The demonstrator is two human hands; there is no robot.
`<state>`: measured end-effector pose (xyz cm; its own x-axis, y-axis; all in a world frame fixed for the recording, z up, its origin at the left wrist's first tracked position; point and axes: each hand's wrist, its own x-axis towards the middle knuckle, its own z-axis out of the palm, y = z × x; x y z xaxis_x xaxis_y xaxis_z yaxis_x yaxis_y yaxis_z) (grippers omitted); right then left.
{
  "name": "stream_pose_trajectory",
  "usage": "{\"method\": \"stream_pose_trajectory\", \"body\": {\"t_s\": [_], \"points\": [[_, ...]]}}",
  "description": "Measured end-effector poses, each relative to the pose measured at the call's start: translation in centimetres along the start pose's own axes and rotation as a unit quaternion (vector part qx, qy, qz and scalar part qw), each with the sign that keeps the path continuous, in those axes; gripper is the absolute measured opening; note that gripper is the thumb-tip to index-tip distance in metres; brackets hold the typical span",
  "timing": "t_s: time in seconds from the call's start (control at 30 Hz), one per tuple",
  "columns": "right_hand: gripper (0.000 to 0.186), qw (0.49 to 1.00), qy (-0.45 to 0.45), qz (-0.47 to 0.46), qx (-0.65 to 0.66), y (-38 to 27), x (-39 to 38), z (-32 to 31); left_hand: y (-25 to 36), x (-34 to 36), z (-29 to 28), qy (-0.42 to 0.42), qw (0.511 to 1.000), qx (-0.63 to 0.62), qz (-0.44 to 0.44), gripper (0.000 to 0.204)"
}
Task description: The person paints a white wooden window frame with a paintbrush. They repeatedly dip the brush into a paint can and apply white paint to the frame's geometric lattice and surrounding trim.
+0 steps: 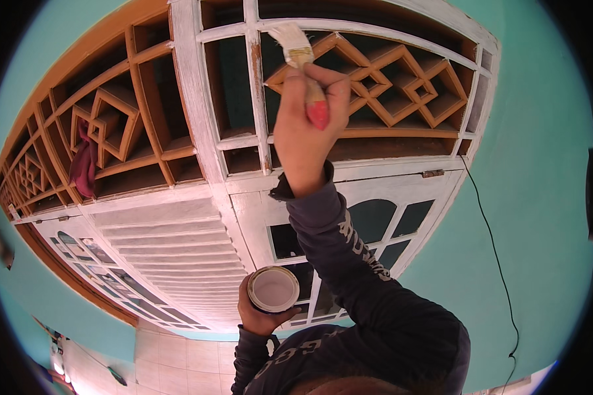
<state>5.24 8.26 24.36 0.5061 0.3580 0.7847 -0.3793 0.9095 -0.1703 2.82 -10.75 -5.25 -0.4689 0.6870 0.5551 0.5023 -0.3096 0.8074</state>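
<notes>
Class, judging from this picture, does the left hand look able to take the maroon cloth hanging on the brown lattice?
Probably not as things stand: the left hand is occupied with the open can and appears well below the maroon cloth, though nothing visible blocks the space between.

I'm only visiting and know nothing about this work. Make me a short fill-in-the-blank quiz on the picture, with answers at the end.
1. The right hand grips a paintbrush whose handle end is coloured ____.
2. The left hand holds an open paint can, which appears ____ (higher or lower) in the picture than the brush.
3. A dark red cloth hangs toward the picture's ____ side.
4. A thin black cable hangs toward the picture's ____ side.

Missing words: red; lower; left; right.
</notes>
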Motion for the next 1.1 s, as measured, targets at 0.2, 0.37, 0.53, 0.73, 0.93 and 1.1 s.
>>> {"method": "stream_pose_trajectory", "body": {"t_s": [0.2, 0.37, 0.53, 0.73, 0.93, 1.1], "points": [[0.013, 0.996, -0.089, -0.025, -0.005, -0.6, -1.2, 0.8, 0.0, -0.2, -0.2, -0.001, 1.0, 0.023, -0.001, 0.115], [0.012, 1.0, -0.011, 0.019, 0.022, -1.5, -0.2, -0.3, -0.1, -0.1, 0.0, -0.001, 1.0, 0.0, 0.0, 0.116], [0.014, 1.0, 0.002, -0.024, 0.012, -2.0, 0.7, -0.3, -0.1, -0.1, -0.1, -0.001, 1.0, 0.004, -0.001, 0.116], [0.015, 0.999, -0.021, -0.044, -0.004, -1.7, -0.1, 2.1, -0.1, -0.2, -0.3, 0.001, 1.0, 0.003, -0.012, 0.116], [0.016, 0.998, 0.029, 0.033, 0.039, -0.6, 0.6, 2.0, 0.0, 0.1, -0.5, -0.006, 1.0, 0.017, 0.005, 0.116], [0.014, 0.999, 0.03, -0.025, 0.019, -2.7, -0.1, 2.4, 0.0, -0.2, -1.0, -0.002, 1.0, 0.025, -0.005, 0.118]]}}
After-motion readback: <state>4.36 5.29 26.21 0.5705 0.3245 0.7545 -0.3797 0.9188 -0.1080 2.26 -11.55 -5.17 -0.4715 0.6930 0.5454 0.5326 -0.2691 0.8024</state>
